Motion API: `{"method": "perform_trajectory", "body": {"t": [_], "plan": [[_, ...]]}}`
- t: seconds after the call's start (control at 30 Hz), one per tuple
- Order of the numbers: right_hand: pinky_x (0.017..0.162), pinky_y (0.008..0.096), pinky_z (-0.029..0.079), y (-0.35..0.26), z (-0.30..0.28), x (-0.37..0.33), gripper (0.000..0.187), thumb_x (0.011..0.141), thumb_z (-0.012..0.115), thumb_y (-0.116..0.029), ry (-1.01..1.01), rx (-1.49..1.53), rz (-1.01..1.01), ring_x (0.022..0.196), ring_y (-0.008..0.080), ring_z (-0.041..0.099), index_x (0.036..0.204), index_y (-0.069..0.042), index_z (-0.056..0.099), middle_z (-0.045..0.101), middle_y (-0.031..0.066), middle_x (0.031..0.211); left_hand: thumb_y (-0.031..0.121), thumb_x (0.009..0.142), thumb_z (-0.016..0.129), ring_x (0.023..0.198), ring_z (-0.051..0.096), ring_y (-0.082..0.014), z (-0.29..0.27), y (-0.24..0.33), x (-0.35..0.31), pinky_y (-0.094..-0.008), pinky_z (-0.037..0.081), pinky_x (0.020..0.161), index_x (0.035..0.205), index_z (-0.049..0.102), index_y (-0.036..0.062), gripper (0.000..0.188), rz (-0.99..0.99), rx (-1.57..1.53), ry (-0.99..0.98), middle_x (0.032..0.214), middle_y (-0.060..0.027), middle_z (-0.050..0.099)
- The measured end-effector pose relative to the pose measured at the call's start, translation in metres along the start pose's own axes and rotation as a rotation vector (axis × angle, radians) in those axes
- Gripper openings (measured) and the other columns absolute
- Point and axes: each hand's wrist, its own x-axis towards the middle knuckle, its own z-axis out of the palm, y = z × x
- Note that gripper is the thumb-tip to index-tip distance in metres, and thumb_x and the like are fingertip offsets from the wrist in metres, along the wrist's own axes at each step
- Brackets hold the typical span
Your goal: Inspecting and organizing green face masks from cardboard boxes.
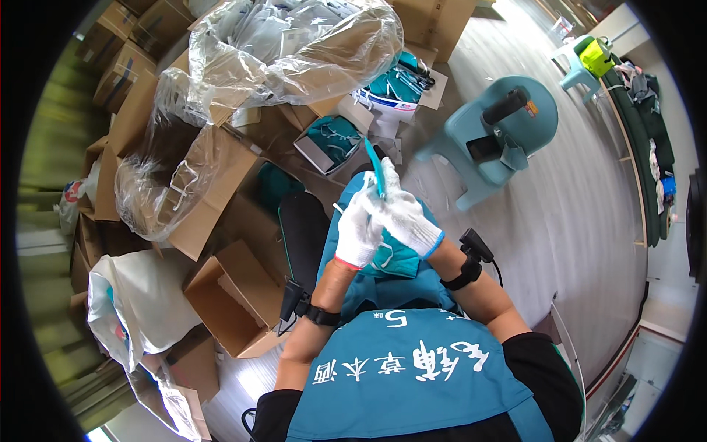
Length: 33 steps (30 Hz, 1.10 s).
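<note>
Well, the biggest thing from where I stand is the broad clear plastic liner (331, 70) beyond the person's knees, heaped with pale flat packets (294, 20); its loose edge overhangs and, I'd guess, could sag and spill them if knocked. Next comes a tan cardboard box (213, 195) to the left, crumpled clear film over its rim, then a pale blue plastic chair (545, 121) off to the right, carrying a black cylinder (505, 106) near its edge, which a bump might roll off. A small open carton (313, 156) of teal bundles (335, 138) stands just past the knees, where a shifting foot could tip it. On the lap lies a folded teal cloth (398, 261), likely to slide floorward if the legs part. Above it the left hand (359, 228) and right hand (405, 219), both in white knitted gloves, close together around the lower end of a thin teal piece (375, 166), which points up and away; exactly how each finger sits is hidden. Smooth knit against so slim an edge might let it slip or twist should either grip slacken.
</note>
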Motion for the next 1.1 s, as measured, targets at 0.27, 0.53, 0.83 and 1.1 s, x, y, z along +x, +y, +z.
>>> {"method": "perform_trajectory", "body": {"t": [0.27, 0.53, 0.83, 1.1], "plan": [[0.090, 0.0350, 0.053, -0.025, -0.009, 0.000, 0.083, 0.082, 0.077, -0.043, 0.014, 0.162, 0.169, 0.108, 0.0301, 0.067, 0.145, -0.003, 0.042, 0.060, 0.0260, 0.127, 0.018, 0.104, 0.050, 0.100, 0.062, -0.0135, -0.002, -0.003, 0.004, -0.0262, 0.050, 0.087, 0.126, 0.058, -0.0047, 0.033, -0.422, -0.488, 0.250, 0.114, -0.0095, 0.067], [0.071, 0.0276, 0.054, -0.020, -0.046, 0.011, 0.036, 0.088, 0.075, -0.031, -0.109, 0.785, 0.421, 0.088, 0.0137, 0.068, 0.110, -0.004, 0.065, 0.071, 0.0097, 0.102, 0.017, 0.104, 0.046, 0.086, 0.067, -0.0223, -0.033, 0.005, 0.008, -0.0328, 0.055, 0.081, 0.122, 0.055, -0.0077, 0.031, -0.617, -1.025, 0.056, 0.097, -0.0139, 0.068], [0.064, 0.0246, 0.051, -0.017, 0.016, 0.004, 0.032, 0.094, 0.069, -0.017, 0.001, 0.790, 0.049, 0.078, 0.0080, 0.062, 0.122, -0.005, 0.061, 0.066, 0.0033, 0.093, 0.021, 0.092, 0.071, 0.060, 0.054, -0.0071, -0.032, -0.021, 0.016, -0.0235, 0.045, 0.056, 0.108, 0.066, -0.0037, 0.030, -0.824, -0.472, 0.298, 0.077, -0.0018, 0.063], [0.060, 0.0415, 0.048, -0.009, 0.075, -0.007, 0.014, 0.093, 0.062, -0.018, -0.179, 0.450, 0.012, 0.063, 0.0314, 0.061, 0.094, -0.005, 0.061, 0.061, 0.0133, 0.073, -0.003, 0.082, 0.062, 0.067, 0.067, -0.0152, -0.042, -0.076, 0.008, -0.0274, 0.052, 0.065, 0.092, 0.072, 0.0033, 0.015, -0.513, 0.209, 0.550, 0.074, -0.0092, 0.071]]}}
